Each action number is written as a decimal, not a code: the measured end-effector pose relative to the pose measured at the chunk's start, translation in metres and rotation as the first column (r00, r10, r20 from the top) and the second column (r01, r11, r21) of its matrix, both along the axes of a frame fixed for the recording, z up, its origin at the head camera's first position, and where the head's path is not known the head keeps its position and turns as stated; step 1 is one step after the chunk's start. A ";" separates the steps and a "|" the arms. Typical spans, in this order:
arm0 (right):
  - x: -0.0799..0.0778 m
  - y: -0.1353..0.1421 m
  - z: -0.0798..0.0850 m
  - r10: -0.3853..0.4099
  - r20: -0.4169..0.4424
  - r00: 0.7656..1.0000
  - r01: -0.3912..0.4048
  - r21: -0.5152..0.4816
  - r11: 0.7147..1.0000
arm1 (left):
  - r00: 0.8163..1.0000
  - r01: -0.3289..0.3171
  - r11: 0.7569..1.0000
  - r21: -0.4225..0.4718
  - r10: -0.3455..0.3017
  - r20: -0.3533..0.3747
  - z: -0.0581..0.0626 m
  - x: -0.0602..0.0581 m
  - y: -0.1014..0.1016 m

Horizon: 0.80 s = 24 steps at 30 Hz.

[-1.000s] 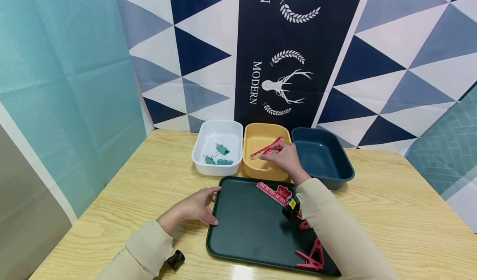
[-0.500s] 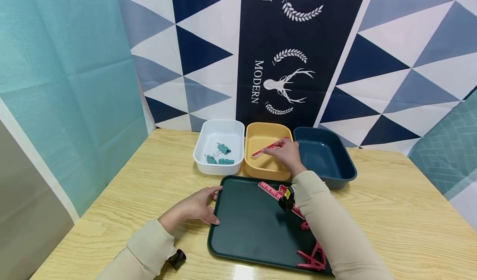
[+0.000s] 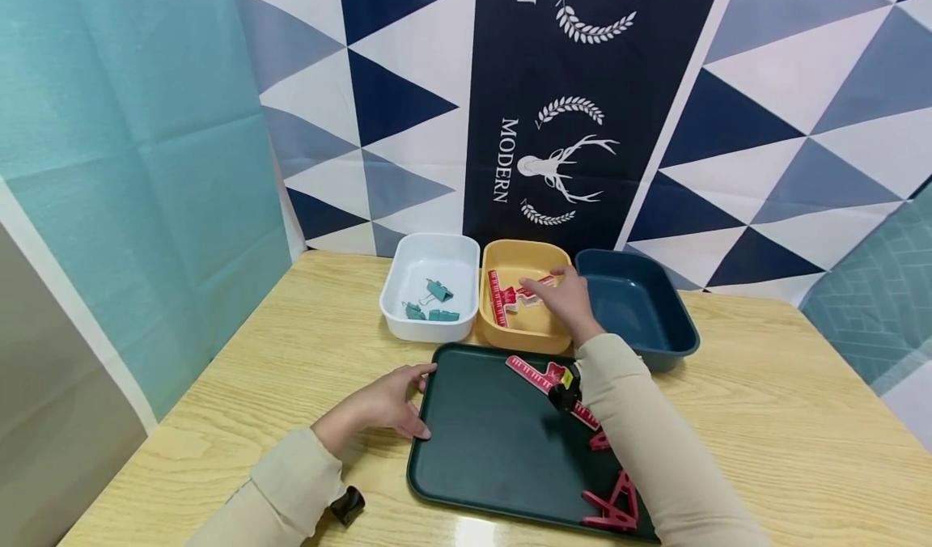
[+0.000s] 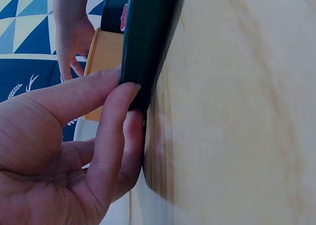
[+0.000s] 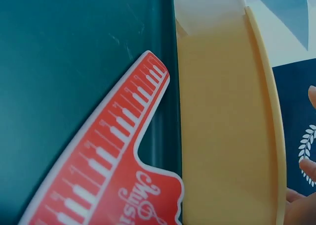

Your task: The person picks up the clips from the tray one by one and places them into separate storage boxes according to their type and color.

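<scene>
My right hand [image 3: 566, 300] is over the yellow bin [image 3: 526, 338], its thumb and forefinger apart. Below its fingers lies one red piano-patterned clip [image 3: 537, 290], partly hidden; another red clip [image 3: 498, 298] sits to its left in the bin. At the left rim of the dark green tray [image 3: 495, 442], my left hand [image 3: 382, 401] holds the edge; in the left wrist view its thumb and fingers grip the rim [image 4: 143, 47]. On the tray a red piano-patterned clip [image 5: 113, 151] marked with music lettering lies near the far edge, partly covered by the right wrist in the head view.
Left of the yellow bin stands a white bin [image 3: 429, 330] with teal binder clips [image 3: 440, 290]. A dark blue bin [image 3: 633, 304] is on its right. Dark red plastic clips [image 3: 613, 506] lie at the tray's right side, partly under the right forearm. Patterned cloth [image 3: 408, 110] hangs behind.
My right hand has let go of the red clip, which now lies in the yellow bin beside the other one. The fingers have spread. My left hand stays at the tray rim.
</scene>
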State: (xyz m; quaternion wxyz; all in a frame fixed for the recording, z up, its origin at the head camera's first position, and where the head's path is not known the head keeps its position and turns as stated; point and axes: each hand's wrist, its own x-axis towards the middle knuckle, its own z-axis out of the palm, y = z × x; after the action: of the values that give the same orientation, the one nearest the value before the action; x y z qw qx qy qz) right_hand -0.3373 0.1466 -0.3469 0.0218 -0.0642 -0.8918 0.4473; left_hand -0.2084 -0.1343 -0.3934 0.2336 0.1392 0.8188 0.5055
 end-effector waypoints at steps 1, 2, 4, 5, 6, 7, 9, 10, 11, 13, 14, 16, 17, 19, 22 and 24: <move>0.000 0.001 0.001 -0.002 -0.005 1.000 0.002 -0.001 1.000 | 1.000 0.000 1.000 0.002 0.000 0.002 0.000 0.000 0.000; 0.001 0.001 0.002 -0.002 -0.012 1.000 0.002 0.001 1.000 | 1.000 -0.001 1.000 0.004 0.001 0.003 0.001 0.000 0.000; 0.003 0.002 0.005 0.002 -0.026 1.000 -0.002 -0.002 1.000 | 1.000 -0.002 1.000 0.005 0.002 0.006 0.001 0.001 0.000; 0.004 0.003 0.006 0.004 -0.031 0.999 -0.005 -0.003 1.000 | 1.000 -0.004 1.000 0.005 0.004 0.007 0.001 0.001 0.000; 0.005 0.003 0.007 0.006 -0.033 0.999 -0.006 -0.009 1.000 | 1.000 -0.006 1.000 0.004 0.005 0.006 0.001 0.001 0.000; 0.006 0.004 0.009 0.005 -0.034 0.999 -0.006 -0.014 1.000 | 1.000 -0.006 1.000 0.002 0.006 0.005 0.001 0.001 0.000; 0.008 0.005 0.010 0.005 -0.037 0.999 -0.006 -0.025 1.000 | 1.000 -0.008 1.000 -0.001 0.008 0.003 0.001 0.001 0.001; 0.009 0.006 0.011 0.004 -0.037 0.999 -0.005 -0.030 1.000 | 1.000 -0.010 1.000 -0.003 0.010 0.003 0.002 0.001 0.001; 0.011 0.006 0.011 0.004 -0.034 0.999 -0.005 -0.036 0.999 | 1.000 -0.011 1.000 -0.004 0.011 0.002 0.002 0.001 0.001; 0.013 0.008 0.011 0.001 -0.030 1.000 -0.003 -0.043 0.999 | 1.000 -0.011 1.000 -0.004 0.011 0.003 0.002 0.001 0.001; 0.014 0.008 0.011 0.002 -0.029 1.000 -0.004 -0.046 0.999 | 1.000 -0.012 1.000 -0.003 0.012 0.003 0.002 0.001 0.001; 0.016 0.009 0.010 0.006 -0.030 1.000 -0.007 -0.051 0.999 | 1.000 -0.014 1.000 -0.004 0.014 0.004 0.002 0.001 0.002; 0.017 0.010 0.010 0.005 -0.033 0.999 -0.007 -0.057 0.998 | 1.000 -0.015 1.000 -0.004 0.015 0.005 0.002 0.001 0.002; 0.020 0.011 0.010 0.004 -0.046 0.999 -0.006 -0.064 0.998 | 1.000 -0.016 1.000 -0.004 0.016 0.006 0.002 0.002 0.002; 0.024 0.013 0.010 -0.003 -0.069 0.998 -0.002 -0.078 0.997 | 1.000 -0.015 1.000 -0.002 0.015 0.004 0.002 0.003 0.002; 0.027 0.015 0.010 -0.008 -0.082 0.997 0.001 -0.079 0.997 | 1.000 -0.014 1.000 0.002 0.014 0.004 0.003 0.003 0.003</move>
State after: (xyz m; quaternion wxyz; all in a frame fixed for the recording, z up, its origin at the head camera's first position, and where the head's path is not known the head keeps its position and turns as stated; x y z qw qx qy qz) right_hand -0.3102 0.1611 -0.3367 0.0571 -0.0485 -0.8717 0.4843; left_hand -0.2052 -0.1318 -0.3909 0.2319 0.1328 0.8188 0.5080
